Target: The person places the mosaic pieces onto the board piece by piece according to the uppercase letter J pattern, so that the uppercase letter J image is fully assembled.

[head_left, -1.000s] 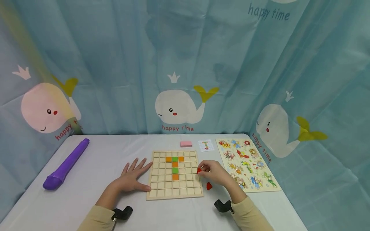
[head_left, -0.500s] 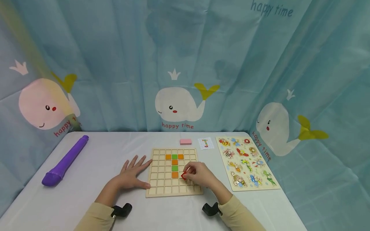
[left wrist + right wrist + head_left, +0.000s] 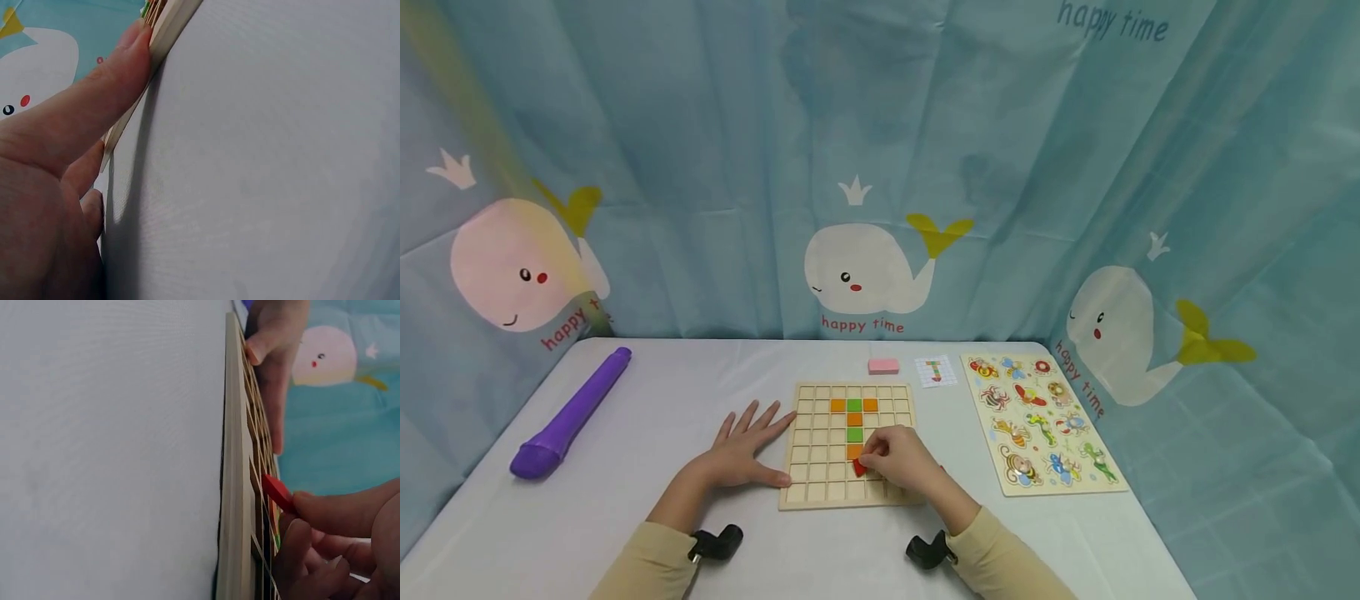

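Observation:
A wooden grid board (image 3: 808, 490) lies on the white table, with orange and green square tiles forming a T shape in its cells. My right hand (image 3: 901, 460) pinches a red piece (image 3: 859, 468) between thumb and fingers, just below the lowest orange tile (image 3: 854, 451). In the right wrist view the red piece (image 3: 278, 492) stands tilted at the grid, its lower edge at a cell. My left hand (image 3: 741, 454) is spread at the board's left side, with thumb and index fingertip touching the edge. A second red piece (image 3: 942, 468) is mostly hidden behind the right wrist.
A pink block (image 3: 883, 366) and a small pattern card (image 3: 936, 372) lie behind the board. To the right is an insect picture puzzle board (image 3: 1043, 421). A purple microphone-shaped object (image 3: 571, 417) lies at the left. A whale-print curtain (image 3: 715, 208) hangs behind the table.
The right hand has carried the red piece leftward from the board's right edge to the cell below the lowest orange tile. The left hand stays at the board's edge.

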`<state>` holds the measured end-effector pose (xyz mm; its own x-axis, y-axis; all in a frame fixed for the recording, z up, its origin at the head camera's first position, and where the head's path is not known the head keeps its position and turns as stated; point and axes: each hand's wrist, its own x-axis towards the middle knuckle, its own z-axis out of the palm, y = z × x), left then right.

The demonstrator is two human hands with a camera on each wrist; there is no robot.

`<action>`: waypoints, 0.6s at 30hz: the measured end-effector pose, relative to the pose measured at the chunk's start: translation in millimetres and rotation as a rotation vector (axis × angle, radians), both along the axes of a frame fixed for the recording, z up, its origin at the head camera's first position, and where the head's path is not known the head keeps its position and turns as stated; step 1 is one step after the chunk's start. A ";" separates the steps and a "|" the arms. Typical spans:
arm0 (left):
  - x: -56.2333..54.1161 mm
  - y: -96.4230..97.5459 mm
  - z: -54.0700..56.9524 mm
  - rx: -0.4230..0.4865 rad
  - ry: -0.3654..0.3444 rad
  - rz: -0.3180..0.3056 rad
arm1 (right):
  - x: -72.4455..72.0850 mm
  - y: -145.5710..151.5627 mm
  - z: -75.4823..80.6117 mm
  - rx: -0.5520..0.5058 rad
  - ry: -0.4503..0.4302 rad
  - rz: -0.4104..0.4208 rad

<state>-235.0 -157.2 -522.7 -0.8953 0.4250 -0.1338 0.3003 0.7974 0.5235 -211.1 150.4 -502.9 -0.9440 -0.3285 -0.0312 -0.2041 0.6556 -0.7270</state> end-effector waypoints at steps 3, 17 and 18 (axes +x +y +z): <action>-1.5 -0.9 -0.6 -0.009 0.000 -0.001 | 0.9 -4.5 0.3 0.038 0.024 -0.016; -2.7 -3.2 -8.4 0.022 0.019 -0.016 | 0.1 -10.4 -1.6 0.145 0.036 -0.040; -3.0 -2.9 -8.2 0.027 0.020 -0.018 | -0.1 -10.3 -2.1 0.146 0.030 -0.054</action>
<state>-238.0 -160.1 -530.9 -0.8898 0.4442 -0.1043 0.3251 0.7775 0.5383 -211.2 140.1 -504.9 -0.9615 -0.2708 -0.0466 -0.1855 0.7648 -0.6169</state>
